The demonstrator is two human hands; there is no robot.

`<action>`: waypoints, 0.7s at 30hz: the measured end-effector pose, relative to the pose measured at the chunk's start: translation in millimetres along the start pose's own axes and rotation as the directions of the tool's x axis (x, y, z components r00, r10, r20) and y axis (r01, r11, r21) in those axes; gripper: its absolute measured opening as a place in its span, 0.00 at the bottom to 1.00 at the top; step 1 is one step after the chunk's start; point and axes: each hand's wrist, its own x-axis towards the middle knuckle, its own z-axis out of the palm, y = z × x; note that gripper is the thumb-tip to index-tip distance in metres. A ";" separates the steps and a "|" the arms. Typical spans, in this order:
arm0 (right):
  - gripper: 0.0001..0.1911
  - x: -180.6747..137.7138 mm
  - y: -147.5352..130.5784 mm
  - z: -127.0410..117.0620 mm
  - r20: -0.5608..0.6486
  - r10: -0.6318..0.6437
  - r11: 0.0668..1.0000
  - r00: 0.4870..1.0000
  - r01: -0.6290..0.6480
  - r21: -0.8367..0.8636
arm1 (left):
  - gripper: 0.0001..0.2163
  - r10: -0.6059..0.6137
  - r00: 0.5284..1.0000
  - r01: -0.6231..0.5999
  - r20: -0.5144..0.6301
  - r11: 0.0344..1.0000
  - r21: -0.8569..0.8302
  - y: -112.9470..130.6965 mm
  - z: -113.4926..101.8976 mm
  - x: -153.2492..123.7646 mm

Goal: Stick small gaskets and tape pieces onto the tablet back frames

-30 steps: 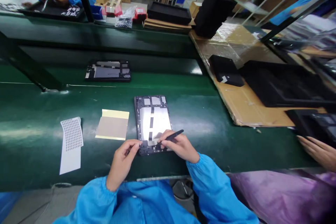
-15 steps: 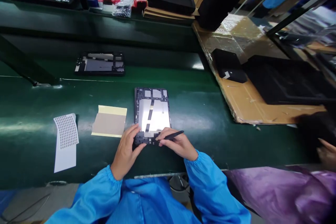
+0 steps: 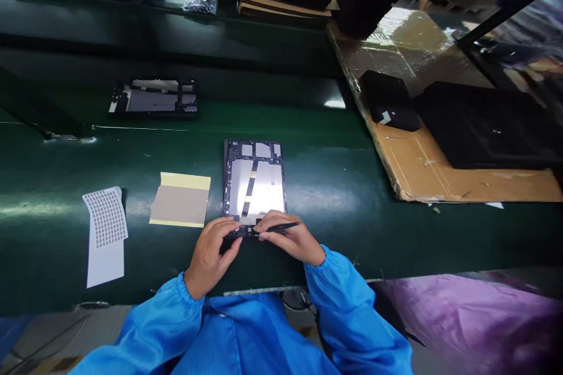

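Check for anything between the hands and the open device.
Nothing visible does: the left hand touches the device at its near left corner; the right hand holds a dark pen-like tool at its near end.

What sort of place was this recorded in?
Probably an electronics assembly or repair workshop: a tablet-like device lies on a green workbench with its inner parts exposed, a similar unit lies farther back, and a white sheet bears rows of small dark pieces.

Nope, nothing can be read lol; tiny dark marks [image 3: 108,218] are seen on the white sheet [image 3: 105,266] toward the front edge of the green bench [image 3: 343,252], way too small to be deciphered.
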 end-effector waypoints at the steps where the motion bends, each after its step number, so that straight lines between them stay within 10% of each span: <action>1: 0.05 -0.1 0.3 0.1 0.004 -0.002 1.000 1.000 0.002 -0.002 | 0.18 0.000 1.000 0.000 0.001 1.000 0.000 -0.3 0.2 0.1; 21: 0.07 -1.3 -4.1 -1.6 0.097 -0.023 0.998 0.995 0.028 -0.056 | 0.14 -0.033 0.999 0.033 -0.017 0.999 -0.020 0.9 1.4 2.7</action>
